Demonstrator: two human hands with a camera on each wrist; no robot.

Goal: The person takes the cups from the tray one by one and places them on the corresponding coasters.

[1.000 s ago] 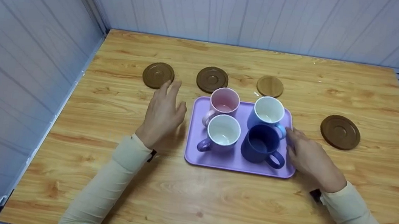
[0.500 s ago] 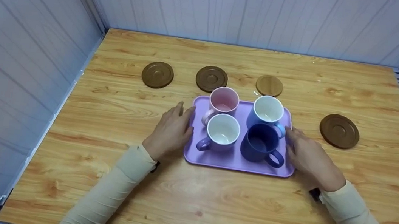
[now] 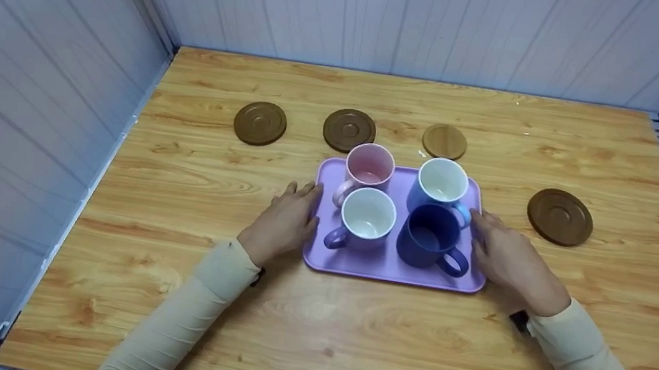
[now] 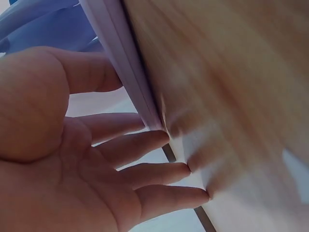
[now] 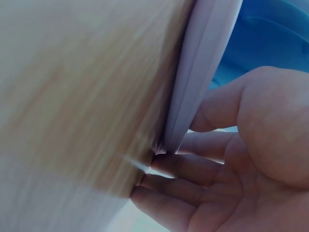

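A purple tray lies on the wooden table, bearing a pink mug, a purple mug with a white inside, a light blue mug and a dark blue mug. At the tray's left edge rests my left hand; its thumb touches the rim and the other fingers stretch out towards the table. My right hand touches the opposite edge, thumb against the rim and fingers fairly straight beside it. Neither hand touches a mug.
Brown round coasters lie behind the tray at left and middle, and another brown coaster lies to its right. A lighter wooden coaster sits behind the light blue mug. Pale panels wall the table's back and sides.
My left hand has come down and to the right, from near the left coaster to the tray's left edge. My right hand, the tray and the mugs have stayed in place.
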